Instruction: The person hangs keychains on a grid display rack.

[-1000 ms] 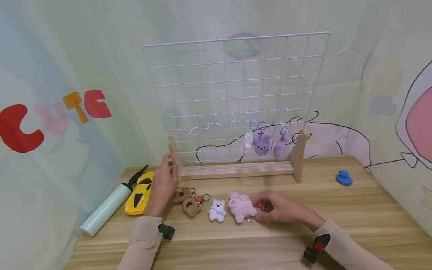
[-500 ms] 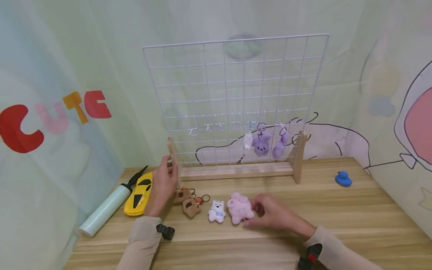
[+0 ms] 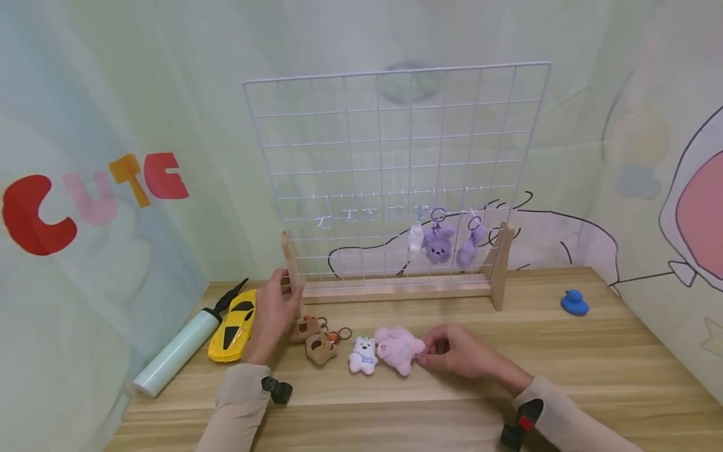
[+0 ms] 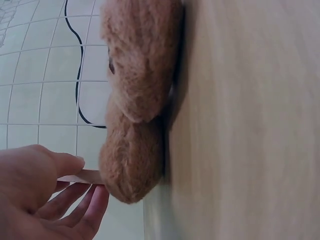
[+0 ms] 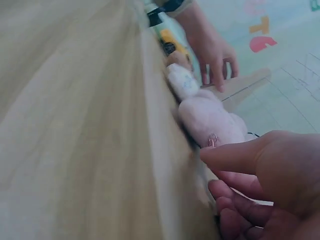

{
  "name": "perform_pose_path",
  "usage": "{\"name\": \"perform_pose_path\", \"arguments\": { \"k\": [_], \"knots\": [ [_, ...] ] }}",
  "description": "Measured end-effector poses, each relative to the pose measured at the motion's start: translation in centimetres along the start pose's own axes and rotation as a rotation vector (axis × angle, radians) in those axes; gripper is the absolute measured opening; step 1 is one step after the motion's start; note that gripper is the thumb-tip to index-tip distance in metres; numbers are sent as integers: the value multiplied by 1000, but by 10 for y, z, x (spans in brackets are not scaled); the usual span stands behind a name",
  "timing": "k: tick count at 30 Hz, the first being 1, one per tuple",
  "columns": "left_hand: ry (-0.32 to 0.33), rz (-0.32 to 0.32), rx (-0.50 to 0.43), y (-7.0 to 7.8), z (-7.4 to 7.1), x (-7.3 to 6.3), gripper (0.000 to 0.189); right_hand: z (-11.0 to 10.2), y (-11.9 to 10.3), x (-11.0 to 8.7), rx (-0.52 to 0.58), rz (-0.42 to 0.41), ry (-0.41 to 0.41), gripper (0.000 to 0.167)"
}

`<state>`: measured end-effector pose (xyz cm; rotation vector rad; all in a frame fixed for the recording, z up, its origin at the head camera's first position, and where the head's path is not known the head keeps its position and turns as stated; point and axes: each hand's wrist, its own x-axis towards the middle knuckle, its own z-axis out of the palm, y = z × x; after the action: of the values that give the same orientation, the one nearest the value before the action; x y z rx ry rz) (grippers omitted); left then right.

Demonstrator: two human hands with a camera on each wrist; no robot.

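My left hand [image 3: 275,317] grips the left wooden upright [image 3: 290,254] of a white wire grid rack [image 3: 395,292], thumb on one side and fingers on the other. My right hand [image 3: 471,353] pinches the small metal clasp [image 5: 213,140] of a pink plush keychain [image 3: 398,350] between thumb and forefinger. The pink plush lies on the table, touching a white bear keychain [image 3: 363,356] on its left. Two brown plush keychains [image 3: 320,347] with rings lie overlapping beside my left wrist; they fill the middle of the left wrist view [image 4: 137,65].
On the grid hang two purple plush keychains [image 3: 438,243] and a small white one [image 3: 415,239], right of several bare white hooks [image 3: 350,215]. Left of my left hand lie a yellow toy car [image 3: 231,326] and a pale blue pump [image 3: 179,351]. A blue rubber duck [image 3: 574,302] sits far right.
The pink plush has turned and shifted left against the white bear. My right hand has moved slightly left and closed its thumb and forefinger at the clasp. My left hand stays at the upright.
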<state>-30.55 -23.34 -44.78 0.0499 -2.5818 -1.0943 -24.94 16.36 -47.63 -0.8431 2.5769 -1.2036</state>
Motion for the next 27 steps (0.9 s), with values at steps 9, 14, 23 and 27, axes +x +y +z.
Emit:
{"name": "perform_pose_path", "arguments": {
  "k": [9, 14, 23, 27],
  "knots": [
    [-5, -6, -50, -2, -2, 1, 39, -10, -2, 10, 218, 80, 95, 14],
    [-27, -30, -54, 0, -3, 0, 40, -18, -8, 12, 315, 80, 212, 18],
    [-51, -51, -58, 0, -2, 0, 43, -31, -26, 19, 356, -29, 319, 17],
    [-50, -45, -57, 0, -2, 0, 43, -36, -34, 24, 358, -51, 330, 17]
  ]
}}
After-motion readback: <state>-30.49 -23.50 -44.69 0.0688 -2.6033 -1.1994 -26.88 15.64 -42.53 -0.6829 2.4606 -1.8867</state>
